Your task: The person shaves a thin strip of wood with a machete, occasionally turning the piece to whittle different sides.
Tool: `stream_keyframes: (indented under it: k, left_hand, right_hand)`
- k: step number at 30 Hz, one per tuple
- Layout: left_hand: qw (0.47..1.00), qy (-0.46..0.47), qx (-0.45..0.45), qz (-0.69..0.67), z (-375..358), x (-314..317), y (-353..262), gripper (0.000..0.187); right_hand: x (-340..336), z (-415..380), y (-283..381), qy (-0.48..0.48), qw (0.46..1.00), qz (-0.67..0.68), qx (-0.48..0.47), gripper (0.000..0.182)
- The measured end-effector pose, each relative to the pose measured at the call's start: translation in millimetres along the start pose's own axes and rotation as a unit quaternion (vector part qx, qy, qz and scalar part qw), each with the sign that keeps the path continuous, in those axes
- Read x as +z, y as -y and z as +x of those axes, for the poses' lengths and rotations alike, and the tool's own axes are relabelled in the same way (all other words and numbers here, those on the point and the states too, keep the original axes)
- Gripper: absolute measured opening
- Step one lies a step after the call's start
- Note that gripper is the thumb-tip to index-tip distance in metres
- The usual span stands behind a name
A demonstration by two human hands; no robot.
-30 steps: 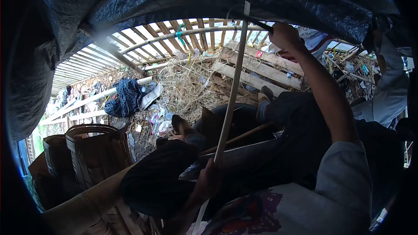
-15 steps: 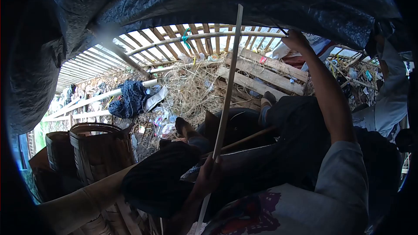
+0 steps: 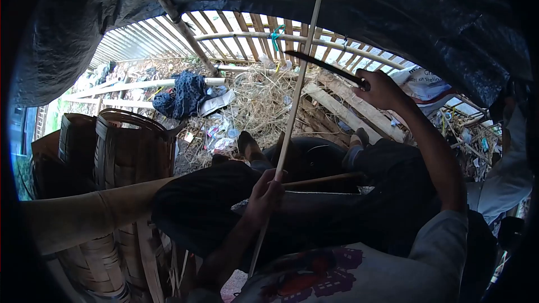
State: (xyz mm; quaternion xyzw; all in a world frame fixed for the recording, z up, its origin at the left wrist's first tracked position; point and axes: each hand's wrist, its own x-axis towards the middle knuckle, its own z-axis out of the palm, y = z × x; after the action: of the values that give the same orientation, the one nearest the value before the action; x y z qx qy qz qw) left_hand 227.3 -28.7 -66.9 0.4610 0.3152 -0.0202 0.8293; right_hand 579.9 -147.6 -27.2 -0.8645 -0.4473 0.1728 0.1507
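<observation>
My left hand (image 3: 266, 195) is closed round the lower part of a long pale bamboo strip (image 3: 294, 106), which stands tilted in front of me, its top leaning a little right. My right hand (image 3: 382, 88) is raised at the right and wrapped round the handle of a dark knife (image 3: 331, 68). The blade points left and its tip end crosses the strip's upper part in view; whether they touch I cannot tell. A thin wooden stick (image 3: 323, 180) lies across my lap, right of my left hand.
Woven bamboo baskets (image 3: 135, 157) stand at the left behind a thick bamboo pole (image 3: 95, 213). Ahead are wooden planks (image 3: 353, 109), straw (image 3: 252, 101), a dark blue cloth (image 3: 182, 95) and a slatted fence (image 3: 236, 33). A dark tarp (image 3: 370, 0) hangs overhead.
My right hand has come down, and the knife now shows across the strip. My left hand has moved slightly up with the strip. The view has shifted a little.
</observation>
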Motion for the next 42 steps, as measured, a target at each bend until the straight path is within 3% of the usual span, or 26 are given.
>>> stream_keyframes:
  k: [4,7,10,12,14,15,18,20,21,28,30,32,34,36,37,39,42]
  left_hand:
    - [1.000,-0.013,-0.014,-0.019,-1.4,-0.5,-2.2,0.026]
    - [0.999,0.005,-0.018,-0.037,-2.3,1.9,-4.6,0.023]
    - [0.999,-0.005,-0.014,0.047,-4.9,11.0,-8.3,0.027]
    - [0.994,0.051,0.059,0.078,-7.2,8.5,-1.7,0.031]
    - [0.993,0.075,0.054,0.071,-6.2,3.0,5.1,0.031]
    - [0.992,0.100,0.052,0.064,-6.7,1.5,7.3,0.031]
    - [0.994,0.100,0.022,0.034,-6.8,3.0,5.4,0.032]
    - [0.994,0.097,0.013,0.038,-7.3,4.6,-0.9,0.031]
    - [0.995,0.095,0.004,0.042,-8.0,5.6,-2.8,0.030]
    - [0.997,0.045,-0.044,0.054,-10.3,10.7,-11.0,0.026]
    - [0.996,0.050,-0.024,0.065,-5.6,2.9,8.1,0.031]
    - [0.997,0.050,-0.023,0.055,-3.2,-1.2,14.6,0.030]
    - [0.998,0.045,-0.023,0.043,-4.8,-2.8,18.6,0.029]
    - [0.997,0.060,0.049,0.008,-6.6,-2.8,21.3,0.024]
    - [0.997,0.057,0.049,0.007,-6.9,-3.0,21.9,0.024]
    - [0.998,0.034,0.024,-0.053,-7.5,-2.2,22.8,0.023]
    - [0.999,-0.002,0.032,-0.027,-6.4,3.3,24.1,0.015]
  right_hand:
    - [22.2,-18.2,61.1,0.159,0.983,-0.036,-0.089,0.024]
    - [36.0,-33.5,94.1,0.169,0.975,-0.038,-0.138,0.023]
    - [58.3,-37.6,96.8,0.188,0.968,-0.006,-0.168,0.026]
    - [62.0,-39.2,98.2,0.214,0.965,0.007,-0.153,0.033]
    - [73.6,-38.0,89.8,0.159,0.958,0.155,-0.183,0.040]
    - [74.5,-38.1,89.1,0.162,0.957,0.156,-0.182,0.040]
    - [69.7,-35.4,93.8,0.121,0.946,0.266,-0.141,0.045]
    - [66.9,-31.5,100.1,0.246,0.864,0.437,0.034,0.041]
    - [68.8,-30.6,103.8,0.229,0.859,0.456,0.033,0.038]
    - [78.6,-10.3,91.5,0.155,0.877,0.456,0.004,0.044]
    - [72.5,-7.0,92.7,0.134,0.895,0.426,0.003,0.037]
    - [60.0,-9.3,101.3,0.095,0.914,0.384,0.087,0.036]
    - [60.8,-10.4,96.5,0.134,0.919,0.359,0.096,0.042]
    - [67.5,-19.6,103.4,0.058,0.951,0.278,-0.126,0.047]
    - [62.5,-25.9,102.9,0.177,0.966,0.181,-0.045,0.045]
    - [57.1,-44.1,114.8,0.178,0.972,0.123,-0.096,0.040]
    - [59.1,-59.7,123.4,0.195,0.968,0.003,-0.160,0.032]
